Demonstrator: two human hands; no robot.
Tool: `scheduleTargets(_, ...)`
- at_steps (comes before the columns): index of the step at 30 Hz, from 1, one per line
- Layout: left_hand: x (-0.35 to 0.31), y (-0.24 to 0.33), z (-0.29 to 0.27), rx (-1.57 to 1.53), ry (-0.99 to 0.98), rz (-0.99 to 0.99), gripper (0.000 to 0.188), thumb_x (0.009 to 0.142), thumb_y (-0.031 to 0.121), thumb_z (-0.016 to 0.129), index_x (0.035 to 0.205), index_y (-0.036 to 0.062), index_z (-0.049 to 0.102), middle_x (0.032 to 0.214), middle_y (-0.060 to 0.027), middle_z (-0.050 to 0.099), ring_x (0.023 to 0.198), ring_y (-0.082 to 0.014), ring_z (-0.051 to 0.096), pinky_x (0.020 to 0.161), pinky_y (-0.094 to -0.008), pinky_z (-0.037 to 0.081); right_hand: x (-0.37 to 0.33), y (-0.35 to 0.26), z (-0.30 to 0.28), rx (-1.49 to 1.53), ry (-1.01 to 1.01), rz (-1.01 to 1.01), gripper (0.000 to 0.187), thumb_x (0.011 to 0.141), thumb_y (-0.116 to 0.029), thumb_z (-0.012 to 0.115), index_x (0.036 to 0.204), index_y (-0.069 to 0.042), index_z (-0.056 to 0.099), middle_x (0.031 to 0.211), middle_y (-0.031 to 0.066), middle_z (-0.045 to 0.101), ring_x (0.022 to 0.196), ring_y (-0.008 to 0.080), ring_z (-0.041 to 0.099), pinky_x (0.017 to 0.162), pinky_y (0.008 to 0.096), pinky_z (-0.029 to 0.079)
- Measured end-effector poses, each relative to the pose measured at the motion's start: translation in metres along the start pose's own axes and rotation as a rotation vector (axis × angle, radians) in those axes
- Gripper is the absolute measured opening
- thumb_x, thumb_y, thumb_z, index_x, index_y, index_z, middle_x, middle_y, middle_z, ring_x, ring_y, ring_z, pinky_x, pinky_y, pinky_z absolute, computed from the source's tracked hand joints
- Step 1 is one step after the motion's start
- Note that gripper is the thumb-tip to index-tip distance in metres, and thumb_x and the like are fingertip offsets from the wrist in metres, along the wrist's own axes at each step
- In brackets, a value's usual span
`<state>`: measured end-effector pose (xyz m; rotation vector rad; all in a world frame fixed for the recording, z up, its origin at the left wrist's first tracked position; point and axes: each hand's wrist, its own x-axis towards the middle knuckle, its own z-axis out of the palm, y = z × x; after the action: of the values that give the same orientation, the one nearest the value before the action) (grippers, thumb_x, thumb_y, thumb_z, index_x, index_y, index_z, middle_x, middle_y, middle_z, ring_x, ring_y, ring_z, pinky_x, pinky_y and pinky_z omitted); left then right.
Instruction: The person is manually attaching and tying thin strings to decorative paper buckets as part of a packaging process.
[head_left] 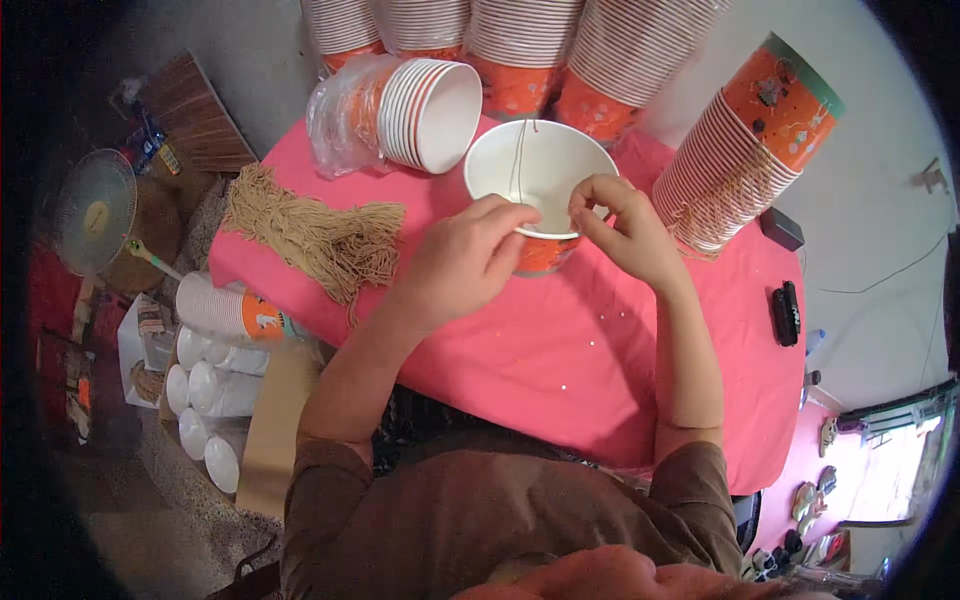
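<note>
A white paper bucket (pixel 545 255) with an orange printed outside stands upright in front of me, its mouth facing up. A thin tan cord (pixel 519 165) hangs inside from its far rim and runs down toward the near side. My left hand (pixel 455 262) is closed on the near rim at the left, with the index finger inside the bucket and the thumb outside. At the near right of the rim, my right hand (pixel 630 225) makes a pinch with thumb and fingertips. What it pinches, if anything, is too small to tell.
A bundle of tan cords (pixel 320 230) lies left on the pink cloth (pixel 520 370). Nested buckets (pixel 425 110) lie behind it; tall stacks (pixel 525 50) stand at the back. More stacked buckets (pixel 730 150), cords draped over them, and a black object (pixel 787 313) are at right.
</note>
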<state>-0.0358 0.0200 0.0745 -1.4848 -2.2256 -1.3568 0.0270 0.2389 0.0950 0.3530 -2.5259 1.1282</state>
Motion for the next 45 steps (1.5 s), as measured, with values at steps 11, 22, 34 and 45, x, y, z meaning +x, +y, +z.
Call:
scheduleTargets(11,0.011,0.001,0.02,-0.014,-0.058,-0.043,0.014,0.082,0.002,0.054,0.096,-0.0005,0.057,0.091,-0.0188,0.06,0.086,-0.0381,0.061,0.076,-0.0419,0.048,-0.001,0.004,0.016,-0.049,0.057,-0.016,0.004,0.087,-0.009,0.056,0.091,-0.007,0.057,0.086,0.0005,0.054,0.087,0.0125,0.049,0.065,0.0248,0.043)
scheduleTargets(22,0.009,-0.004,0.022,-0.066,-0.052,-0.068,0.011,0.082,0.005,0.059,0.091,0.0005,0.057,0.091,-0.0185,0.06,0.087,-0.0384,0.06,0.076,-0.0446,0.048,-0.001,0.004,0.016,-0.055,0.066,-0.027,0.004,0.087,-0.008,0.056,0.09,-0.005,0.056,0.084,0.0012,0.052,0.086,0.0122,0.048,0.065,0.0242,0.043)
scheduleTargets(34,0.006,-0.008,0.025,-0.204,0.025,-0.127,0.013,0.081,0.009,0.062,0.089,-0.0008,0.061,0.09,-0.018,0.061,0.085,-0.0361,0.062,0.074,-0.0417,0.049,-0.002,0.003,0.02,-0.055,0.078,-0.006,0.004,0.087,-0.008,0.056,0.09,-0.006,0.057,0.085,0.0004,0.054,0.086,0.0126,0.049,0.065,0.0247,0.043)
scheduleTargets(45,-0.001,-0.007,0.019,-0.075,0.069,-0.052,0.015,0.08,0.0,0.066,0.094,-0.002,0.061,0.088,-0.0101,0.059,0.073,-0.0173,0.062,0.064,-0.0299,0.05,-0.003,-0.003,0.008,-0.023,0.035,-0.046,0.003,0.084,-0.004,0.057,0.087,-0.003,0.056,0.08,0.0016,0.056,0.076,0.0122,0.053,0.064,0.0257,0.045)
